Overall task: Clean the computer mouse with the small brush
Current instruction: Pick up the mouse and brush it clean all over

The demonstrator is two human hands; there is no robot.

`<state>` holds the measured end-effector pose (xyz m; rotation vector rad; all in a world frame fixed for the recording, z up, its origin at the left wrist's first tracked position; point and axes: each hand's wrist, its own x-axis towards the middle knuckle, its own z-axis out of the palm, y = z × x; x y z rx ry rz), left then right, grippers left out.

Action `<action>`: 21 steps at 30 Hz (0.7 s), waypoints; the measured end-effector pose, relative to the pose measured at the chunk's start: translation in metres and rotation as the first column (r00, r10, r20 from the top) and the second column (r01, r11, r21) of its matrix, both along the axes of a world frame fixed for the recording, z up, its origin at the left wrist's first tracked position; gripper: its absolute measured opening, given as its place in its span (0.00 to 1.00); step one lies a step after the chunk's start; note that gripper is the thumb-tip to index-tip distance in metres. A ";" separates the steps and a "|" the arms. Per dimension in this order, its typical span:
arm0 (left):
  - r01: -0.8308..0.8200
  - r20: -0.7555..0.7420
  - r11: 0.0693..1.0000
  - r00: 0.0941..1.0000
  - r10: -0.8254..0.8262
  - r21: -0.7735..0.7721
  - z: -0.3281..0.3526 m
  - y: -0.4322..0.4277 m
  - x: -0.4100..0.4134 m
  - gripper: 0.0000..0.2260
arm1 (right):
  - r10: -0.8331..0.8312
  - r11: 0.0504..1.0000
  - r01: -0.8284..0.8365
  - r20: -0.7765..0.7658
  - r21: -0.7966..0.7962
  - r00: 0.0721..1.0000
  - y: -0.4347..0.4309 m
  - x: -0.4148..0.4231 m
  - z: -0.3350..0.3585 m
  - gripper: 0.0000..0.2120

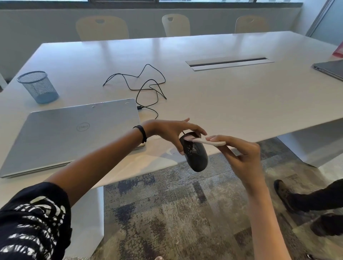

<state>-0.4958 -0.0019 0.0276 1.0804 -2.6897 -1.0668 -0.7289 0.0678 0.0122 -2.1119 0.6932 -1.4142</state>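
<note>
mouse [196,157] black, white-specked, gripped by left hand [172,130]; right hand [239,152] pinches brush [209,142].

A large pale desk [213,92] fills most of the room, its glossy top catching soft daylight. Beyond the desk's far edge stand three cream chairs [176,25] with a handle hole in each back, pushed in along a light grey wall [46,24]. Above that wall runs a dark window sill and a strip of window [204,1]. A metal cable hatch [229,63] is set into the desk near its middle. Below the desk's near edge lies a carpet [176,213] patched in grey, beige and dark blue, and white slab legs [89,219] carry the desk.
</note>
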 end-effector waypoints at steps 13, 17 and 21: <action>0.004 0.003 1.000 1.000 -0.004 0.009 0.002 0.003 0.002 0.35 | 0.024 0.998 -0.028 -0.058 -0.063 0.998 0.009 0.002 0.012 0.08; -0.008 -0.005 1.000 1.000 0.008 0.001 0.003 0.001 0.002 0.36 | 0.016 0.999 -0.020 -0.090 -0.041 0.996 0.011 0.000 0.006 0.10; -0.015 -0.003 1.000 1.000 0.015 0.003 0.001 0.001 0.003 0.36 | 0.031 0.999 -0.033 -0.092 -0.015 0.995 0.017 -0.014 0.006 0.11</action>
